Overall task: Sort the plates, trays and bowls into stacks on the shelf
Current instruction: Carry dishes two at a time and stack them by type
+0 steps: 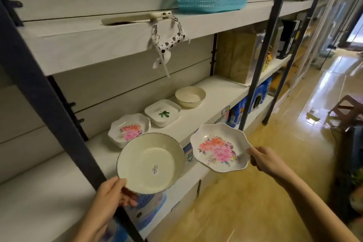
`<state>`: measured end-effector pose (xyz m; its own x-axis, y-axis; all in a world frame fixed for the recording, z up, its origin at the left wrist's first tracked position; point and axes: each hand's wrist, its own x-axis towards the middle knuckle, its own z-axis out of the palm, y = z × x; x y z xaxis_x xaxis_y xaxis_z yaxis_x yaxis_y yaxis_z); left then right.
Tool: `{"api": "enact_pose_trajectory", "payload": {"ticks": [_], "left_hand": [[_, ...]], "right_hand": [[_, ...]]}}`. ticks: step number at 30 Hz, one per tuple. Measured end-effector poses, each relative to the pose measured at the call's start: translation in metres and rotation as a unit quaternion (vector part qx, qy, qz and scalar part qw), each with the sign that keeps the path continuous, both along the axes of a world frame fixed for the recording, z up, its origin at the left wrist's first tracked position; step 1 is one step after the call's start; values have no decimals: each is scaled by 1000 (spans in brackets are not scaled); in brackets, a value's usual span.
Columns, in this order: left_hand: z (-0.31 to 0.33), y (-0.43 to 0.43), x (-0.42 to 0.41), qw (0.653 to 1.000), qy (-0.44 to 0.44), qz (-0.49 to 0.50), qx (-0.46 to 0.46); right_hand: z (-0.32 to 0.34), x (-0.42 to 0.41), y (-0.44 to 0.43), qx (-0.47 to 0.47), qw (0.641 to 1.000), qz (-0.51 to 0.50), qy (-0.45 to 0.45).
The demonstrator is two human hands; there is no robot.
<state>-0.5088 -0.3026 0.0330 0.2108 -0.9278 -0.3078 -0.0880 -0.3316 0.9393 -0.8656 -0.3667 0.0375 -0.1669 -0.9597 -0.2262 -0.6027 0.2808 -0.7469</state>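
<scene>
Left hand point(115, 192) pinches the cream bowl point(151, 163) by its near rim, right hand point(263, 160) grips the flowered plate point(220, 151) by its edge; both hover before the shelf point(216, 88), likely bound for the matching floral stack point(128, 130) and far bowl point(190, 96).

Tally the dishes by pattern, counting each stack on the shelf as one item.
Floral: 2, the floral plate in the right hand and the floral stack on the shelf.
Plain cream: 2, the cream bowl in the left hand and the shelf bowl.
Leaf print: 1, the square tray stack.
Total: 5.
</scene>
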Motion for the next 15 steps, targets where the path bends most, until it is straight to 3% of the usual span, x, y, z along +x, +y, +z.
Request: {"api": "enact_pose_trajectory", "payload": {"ticks": [6, 15], "left_hand": [[-1, -44, -5, 996, 27, 86, 3], [7, -66, -18, 979, -22, 200, 21]], "right_hand": [[8, 11, -101, -19, 997, 72, 0], [-11, 75, -221, -8, 980, 196, -40]]}}
